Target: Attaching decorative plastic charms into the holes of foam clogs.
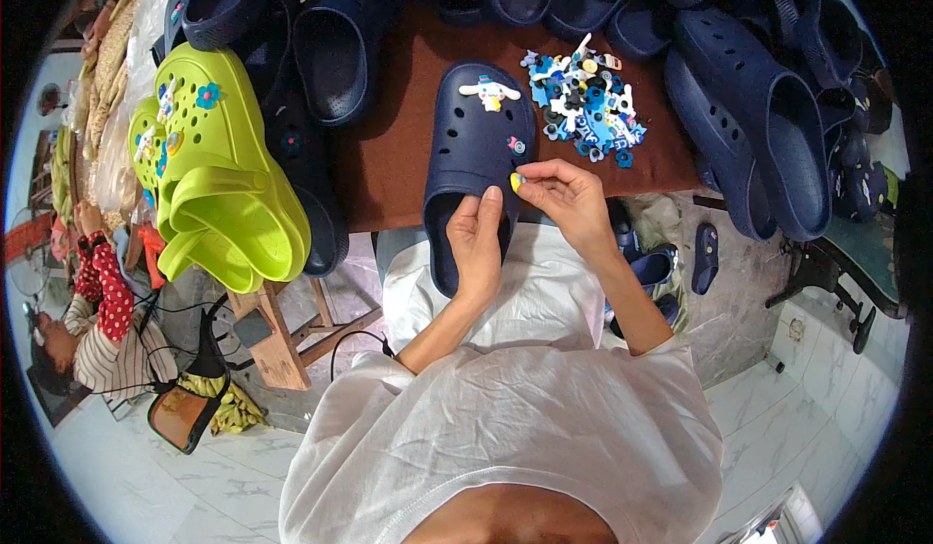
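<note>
A white charm (pixel 489 91) and a pink charm (pixel 515 144) already sat on the navy clog (pixel 476 141), which lay over the near edge of the bench (pixel 389 180). The left hand (pixel 476 238) had its fingers gripping the clog; the right hand (pixel 566 204) pinched a yellow charm (pixel 517 183) by the clog's right edge, apparently not yet seated. Several holes (pixel 446 136) remained bare; a charm pile (pixel 583 107) lay right of the clog.

Charms (pixel 588 102) on table (pixel 394 170); clog (pixel 473 144) left of them
</note>
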The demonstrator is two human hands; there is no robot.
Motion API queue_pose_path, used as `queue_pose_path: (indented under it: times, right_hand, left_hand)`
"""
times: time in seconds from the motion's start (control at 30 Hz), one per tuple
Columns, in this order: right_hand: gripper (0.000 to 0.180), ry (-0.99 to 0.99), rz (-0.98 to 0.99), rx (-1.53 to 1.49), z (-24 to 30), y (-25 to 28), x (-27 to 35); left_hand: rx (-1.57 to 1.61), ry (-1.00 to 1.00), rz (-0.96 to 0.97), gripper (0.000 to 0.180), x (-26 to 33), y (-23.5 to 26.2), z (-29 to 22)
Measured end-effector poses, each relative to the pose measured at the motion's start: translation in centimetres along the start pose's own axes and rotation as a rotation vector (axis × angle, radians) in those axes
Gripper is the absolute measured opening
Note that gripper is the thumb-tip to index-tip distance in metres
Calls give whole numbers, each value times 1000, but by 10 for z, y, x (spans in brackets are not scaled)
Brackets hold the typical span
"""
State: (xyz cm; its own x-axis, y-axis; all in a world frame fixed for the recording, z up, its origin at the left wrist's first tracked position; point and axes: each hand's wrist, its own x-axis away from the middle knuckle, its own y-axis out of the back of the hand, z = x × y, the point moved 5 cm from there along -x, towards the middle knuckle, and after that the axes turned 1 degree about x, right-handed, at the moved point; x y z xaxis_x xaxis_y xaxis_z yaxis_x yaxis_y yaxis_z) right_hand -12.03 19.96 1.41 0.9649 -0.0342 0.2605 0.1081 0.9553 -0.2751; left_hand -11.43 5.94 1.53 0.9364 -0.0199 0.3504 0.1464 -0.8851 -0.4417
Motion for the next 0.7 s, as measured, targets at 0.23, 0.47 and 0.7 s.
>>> queue_pose_path:
  times: [0.23, 0.47, 0.7]
  right_hand:
    - [17, 55, -9, 168, 7, 1, -6]
    - [14, 49, 48, 290, 12, 2, -14]
    - [18, 245, -118, 393, 21, -11, 8]
  left_hand:
    - [-71, 25, 49, 39, -1, 13, 10]
    - [-88, 20, 63, 39, 0, 5, 0]
    - [-26, 58, 2, 40, 0, 7, 8]
